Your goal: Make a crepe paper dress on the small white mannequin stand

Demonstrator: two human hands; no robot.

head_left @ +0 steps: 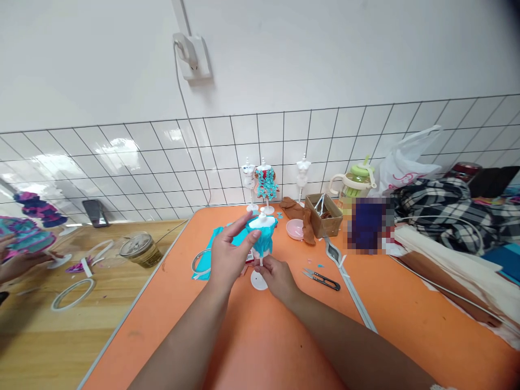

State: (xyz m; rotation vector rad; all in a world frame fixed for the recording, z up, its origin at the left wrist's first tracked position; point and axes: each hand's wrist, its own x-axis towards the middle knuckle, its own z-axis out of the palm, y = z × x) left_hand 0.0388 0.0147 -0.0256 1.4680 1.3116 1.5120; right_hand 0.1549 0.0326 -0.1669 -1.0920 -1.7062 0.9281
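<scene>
1. We see a small white dress form draped in teal fabric, standing upright on the orange table, its long axis vertical.
2. The left hand pinches the fabric at the form's left side; the right hand grips its pole, just below.
3. Thread snips lie right of the form; open table lies nearer us.

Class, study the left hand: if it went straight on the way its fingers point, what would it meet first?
The small mannequin in turquoise cloth; the left hand seems to touch it at the thumb, though depth is unclear.
</scene>
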